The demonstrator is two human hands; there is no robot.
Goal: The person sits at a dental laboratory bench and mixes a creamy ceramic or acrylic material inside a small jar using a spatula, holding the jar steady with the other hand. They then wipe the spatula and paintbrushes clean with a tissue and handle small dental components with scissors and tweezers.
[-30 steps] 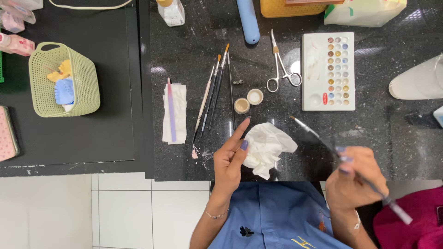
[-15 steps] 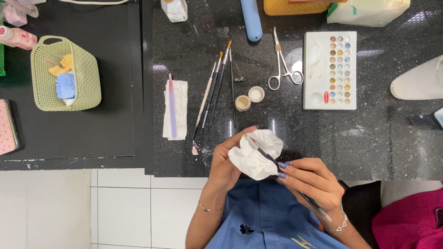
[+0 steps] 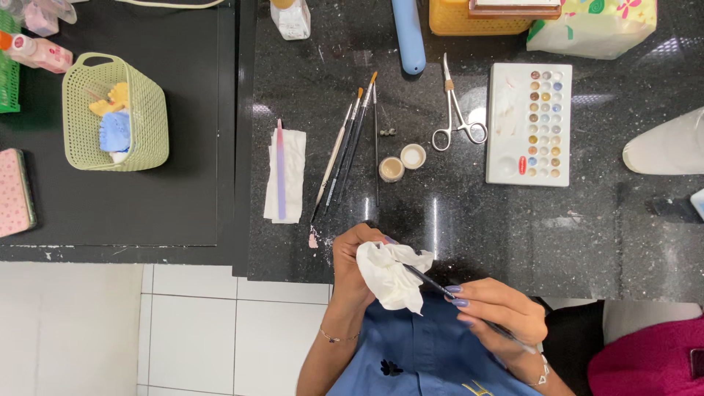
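My left hand [image 3: 354,258] grips a crumpled white tissue [image 3: 392,273] at the near edge of the black speckled counter [image 3: 455,213]. My right hand [image 3: 499,312] holds a thin dark brush [image 3: 433,284] by its handle, and the brush's tip is buried in the tissue. Both hands sit close together over my blue shirt. Just beyond them lie several loose brushes [image 3: 345,150], two small round pots [image 3: 402,163] and a white paint palette [image 3: 529,123].
Metal forceps [image 3: 455,117] lie beside the palette. A folded tissue with a pink-purple stick [image 3: 282,174] lies left of the brushes. A green basket [image 3: 116,111] stands on the black mat at left. A blue tube [image 3: 408,33], yellow box and bag line the far edge.
The right hand has swung in from the right with the brush and pushed its tip into the tissue. The left hand has picked the tissue off the counter and pulled it toward my body.
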